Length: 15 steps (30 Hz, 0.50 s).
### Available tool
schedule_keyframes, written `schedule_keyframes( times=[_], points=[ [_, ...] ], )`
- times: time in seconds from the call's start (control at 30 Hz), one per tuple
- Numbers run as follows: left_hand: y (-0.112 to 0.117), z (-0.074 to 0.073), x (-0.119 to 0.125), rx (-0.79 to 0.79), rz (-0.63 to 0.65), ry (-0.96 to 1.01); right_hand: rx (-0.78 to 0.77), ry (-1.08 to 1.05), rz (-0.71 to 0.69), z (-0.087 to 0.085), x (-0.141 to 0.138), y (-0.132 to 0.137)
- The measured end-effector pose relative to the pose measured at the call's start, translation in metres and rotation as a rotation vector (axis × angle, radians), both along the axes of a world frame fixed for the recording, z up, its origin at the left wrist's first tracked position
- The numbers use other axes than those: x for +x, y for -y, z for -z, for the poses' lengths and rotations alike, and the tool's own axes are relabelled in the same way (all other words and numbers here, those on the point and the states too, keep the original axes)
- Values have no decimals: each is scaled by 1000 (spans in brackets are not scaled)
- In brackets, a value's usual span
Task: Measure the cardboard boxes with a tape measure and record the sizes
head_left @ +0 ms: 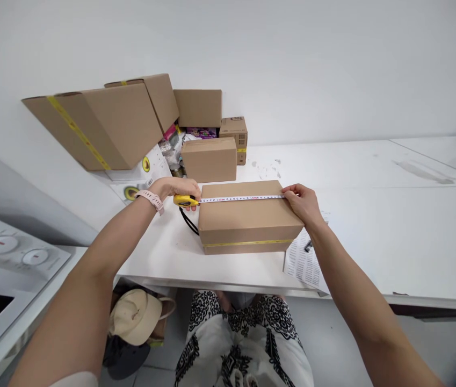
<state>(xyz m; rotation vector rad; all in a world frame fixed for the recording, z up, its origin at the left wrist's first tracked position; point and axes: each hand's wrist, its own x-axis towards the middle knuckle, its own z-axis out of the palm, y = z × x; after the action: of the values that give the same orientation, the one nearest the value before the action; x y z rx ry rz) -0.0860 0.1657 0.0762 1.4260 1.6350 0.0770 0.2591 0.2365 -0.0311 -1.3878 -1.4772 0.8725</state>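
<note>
A brown cardboard box [247,217] with a yellow tape strip along its front side stands on the white table [159,258]. Across its top lies the pulled-out blade of a tape measure [186,201], running from left to right. My left hand [181,189] is closed round the yellow case at the box's left edge, and a black strap hangs from it. At the right edge, my right hand [302,201] pinches the blade's end against the box. A sheet of printed paper [302,263] lies partly under the box's right front corner, with a small dark object on it.
At the back left are a large taped box [107,123], smaller cardboard boxes [209,161] and a box with avocado pictures [147,172]. A white appliance with knobs [14,247] stands at the left. Below the table edge sits a beige cap [135,317].
</note>
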Motion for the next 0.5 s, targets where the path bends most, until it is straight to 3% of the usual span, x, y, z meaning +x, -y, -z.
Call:
schedule_keyframes(
  times=[0.3,0.4,0.5],
  points=[
    [4,4,1,42,8,68,-31,73,-38,3,2,-5],
    [11,-10,2,87,-27,34,-9,72,-68,-1,7,-9],
    [24,-36,6,125,-51,39,96,-44,-112,-20,12,-8]
  ],
)
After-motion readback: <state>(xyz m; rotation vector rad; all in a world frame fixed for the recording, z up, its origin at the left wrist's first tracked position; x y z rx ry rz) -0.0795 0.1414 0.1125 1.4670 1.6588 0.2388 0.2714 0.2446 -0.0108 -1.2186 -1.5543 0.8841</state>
